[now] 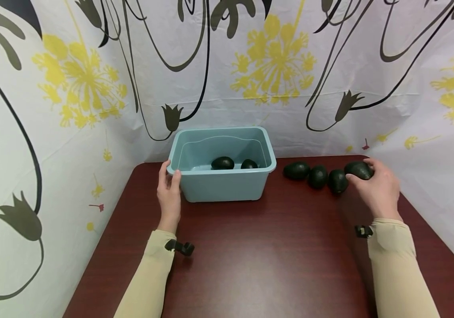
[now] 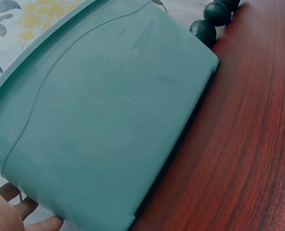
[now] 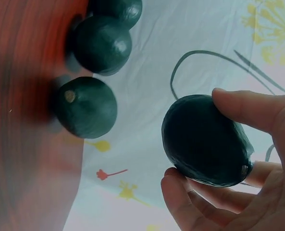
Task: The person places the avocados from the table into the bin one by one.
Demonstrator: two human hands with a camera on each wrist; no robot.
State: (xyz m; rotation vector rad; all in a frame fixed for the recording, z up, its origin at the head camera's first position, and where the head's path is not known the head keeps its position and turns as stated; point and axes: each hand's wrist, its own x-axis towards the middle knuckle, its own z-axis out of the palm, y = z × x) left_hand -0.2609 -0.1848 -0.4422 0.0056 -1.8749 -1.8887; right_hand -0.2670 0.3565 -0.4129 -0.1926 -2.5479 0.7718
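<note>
In the head view a light blue plastic bin (image 1: 223, 187) stands at the back of the table, with one avocado (image 1: 223, 163) and another avocado (image 1: 249, 164) visible inside. My left hand (image 1: 169, 194) holds the bin's left front corner; the left wrist view shows its fingertips (image 2: 48, 225) against the bin's end. To the right, my right hand (image 1: 379, 187) grips an avocado (image 3: 204, 139) between thumb and fingers, raised off the table. Beside it lie three more avocados in a row: one (image 1: 296, 170) nearest the bin, a middle one (image 1: 318, 176) and a right one (image 1: 337, 181).
The dark red wooden table (image 1: 274, 256) ends at the back against a white patterned cloth (image 1: 219, 106), which also rises along both sides. A black wrist camera (image 1: 180, 247) sits on the left cuff and another camera (image 1: 364, 231) on the right.
</note>
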